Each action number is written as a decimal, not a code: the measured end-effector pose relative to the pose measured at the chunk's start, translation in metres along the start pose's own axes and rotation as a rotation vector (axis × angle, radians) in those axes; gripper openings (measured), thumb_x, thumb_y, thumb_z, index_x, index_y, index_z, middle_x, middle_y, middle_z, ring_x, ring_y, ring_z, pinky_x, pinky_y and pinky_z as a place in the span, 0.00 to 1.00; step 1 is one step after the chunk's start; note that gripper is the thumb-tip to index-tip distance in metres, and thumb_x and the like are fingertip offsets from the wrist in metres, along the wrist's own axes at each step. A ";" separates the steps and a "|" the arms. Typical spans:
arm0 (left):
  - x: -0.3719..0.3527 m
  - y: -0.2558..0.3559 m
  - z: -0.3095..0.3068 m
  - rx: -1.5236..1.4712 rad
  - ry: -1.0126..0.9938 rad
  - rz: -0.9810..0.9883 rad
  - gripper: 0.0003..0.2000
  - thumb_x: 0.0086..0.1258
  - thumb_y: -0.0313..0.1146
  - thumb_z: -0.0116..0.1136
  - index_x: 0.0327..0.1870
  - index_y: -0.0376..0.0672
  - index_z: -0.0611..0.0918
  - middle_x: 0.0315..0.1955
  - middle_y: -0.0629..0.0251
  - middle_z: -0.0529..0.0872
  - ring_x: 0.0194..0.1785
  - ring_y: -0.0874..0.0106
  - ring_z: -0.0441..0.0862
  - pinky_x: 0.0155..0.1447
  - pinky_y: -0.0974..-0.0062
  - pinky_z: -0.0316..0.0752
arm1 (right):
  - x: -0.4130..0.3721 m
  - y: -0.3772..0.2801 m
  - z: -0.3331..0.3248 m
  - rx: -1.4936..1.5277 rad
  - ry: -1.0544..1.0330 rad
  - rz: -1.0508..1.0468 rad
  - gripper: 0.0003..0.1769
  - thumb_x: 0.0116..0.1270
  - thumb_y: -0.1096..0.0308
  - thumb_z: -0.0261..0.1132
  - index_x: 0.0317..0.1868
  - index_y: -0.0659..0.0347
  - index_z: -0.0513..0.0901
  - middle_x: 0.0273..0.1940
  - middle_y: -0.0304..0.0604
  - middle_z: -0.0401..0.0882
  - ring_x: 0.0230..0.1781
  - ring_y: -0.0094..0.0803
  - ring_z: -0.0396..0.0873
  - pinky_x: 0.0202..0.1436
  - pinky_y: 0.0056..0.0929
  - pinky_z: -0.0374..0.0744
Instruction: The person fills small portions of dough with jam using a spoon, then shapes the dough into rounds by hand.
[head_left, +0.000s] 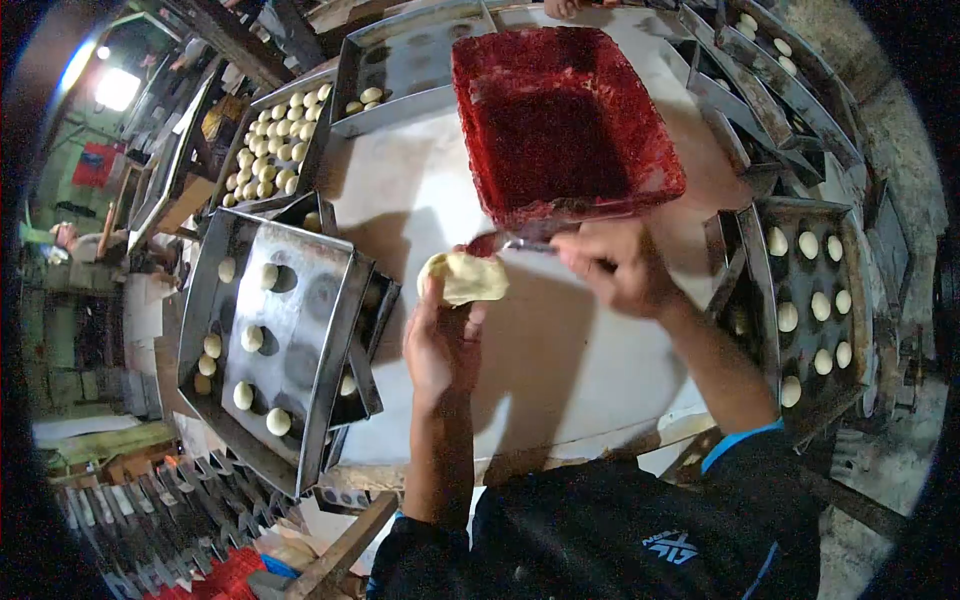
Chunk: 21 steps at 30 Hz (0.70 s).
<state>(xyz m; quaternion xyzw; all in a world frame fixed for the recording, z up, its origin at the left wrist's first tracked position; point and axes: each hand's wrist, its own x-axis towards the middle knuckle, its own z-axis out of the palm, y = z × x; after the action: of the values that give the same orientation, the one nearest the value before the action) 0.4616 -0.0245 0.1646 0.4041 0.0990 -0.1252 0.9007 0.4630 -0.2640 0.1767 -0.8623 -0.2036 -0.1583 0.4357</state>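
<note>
A flattened piece of pale dough (465,280) rests in my left hand (440,345), with the thumb and fingers around its near side. My right hand (622,270) grips a metal spoon or spatula (527,245); its exact shape is partly hidden by the fingers. Dark red paste (484,244) is on the tool's tip, at the upper edge of the dough. Beyond both hands stands a red rectangular tub (640,120), its inner walls smeared with red paste.
Left of my hands, stacked metal trays (335,330) hold dough balls. Another tray (240,190) behind is packed with balls, beside a tray with few balls (415,95). More ball trays (790,215) stand right. Another person's hand (565,8) shows at the far edge.
</note>
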 end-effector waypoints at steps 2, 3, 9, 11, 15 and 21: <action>-0.007 -0.005 0.004 -0.111 -0.147 -0.070 0.22 0.79 0.42 0.44 0.63 0.34 0.71 0.59 0.55 0.77 0.60 0.64 0.77 0.61 0.70 0.76 | -0.029 -0.008 0.018 -0.079 -0.063 0.000 0.19 0.58 0.74 0.65 0.51 0.61 0.84 0.30 0.44 0.77 0.31 0.39 0.80 0.36 0.33 0.80; -0.010 -0.009 0.005 -0.120 -0.075 -0.082 0.22 0.79 0.42 0.45 0.63 0.33 0.70 0.58 0.53 0.77 0.60 0.63 0.77 0.62 0.69 0.75 | -0.041 -0.004 0.028 -0.072 -0.069 0.001 0.19 0.58 0.74 0.65 0.51 0.61 0.84 0.30 0.44 0.77 0.31 0.39 0.80 0.36 0.33 0.80; -0.015 -0.041 -0.052 -0.122 0.063 -0.162 0.22 0.77 0.39 0.49 0.61 0.28 0.71 0.57 0.50 0.77 0.61 0.61 0.76 0.66 0.64 0.72 | -0.106 0.040 0.080 -0.306 -0.085 -0.077 0.29 0.53 0.84 0.60 0.59 0.62 0.80 0.38 0.45 0.78 0.34 0.39 0.79 0.39 0.35 0.81; -0.021 -0.037 -0.058 -0.051 0.107 -0.112 0.20 0.77 0.40 0.49 0.61 0.36 0.73 0.56 0.56 0.78 0.57 0.65 0.78 0.63 0.66 0.74 | -0.116 0.046 0.079 -0.372 -0.090 0.027 0.28 0.54 0.83 0.59 0.58 0.62 0.80 0.38 0.46 0.78 0.37 0.43 0.80 0.41 0.36 0.82; -0.037 -0.016 -0.035 -0.074 0.256 -0.001 0.21 0.77 0.42 0.49 0.62 0.37 0.72 0.55 0.56 0.80 0.51 0.68 0.80 0.51 0.75 0.78 | -0.128 0.084 0.078 -0.467 -0.324 0.280 0.22 0.60 0.77 0.61 0.56 0.62 0.81 0.45 0.52 0.79 0.43 0.47 0.81 0.45 0.35 0.82; -0.049 -0.030 -0.036 -0.066 0.005 0.026 0.23 0.77 0.40 0.48 0.65 0.33 0.69 0.57 0.52 0.78 0.50 0.68 0.79 0.46 0.79 0.75 | -0.076 -0.002 0.100 0.318 0.005 0.310 0.15 0.64 0.67 0.66 0.48 0.65 0.85 0.48 0.51 0.77 0.45 0.42 0.81 0.53 0.37 0.79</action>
<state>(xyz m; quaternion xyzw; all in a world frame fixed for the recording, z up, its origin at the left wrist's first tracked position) 0.4027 -0.0099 0.1337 0.3756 0.1001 -0.1091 0.9149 0.4056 -0.1977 0.0870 -0.8034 -0.0899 -0.0576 0.5857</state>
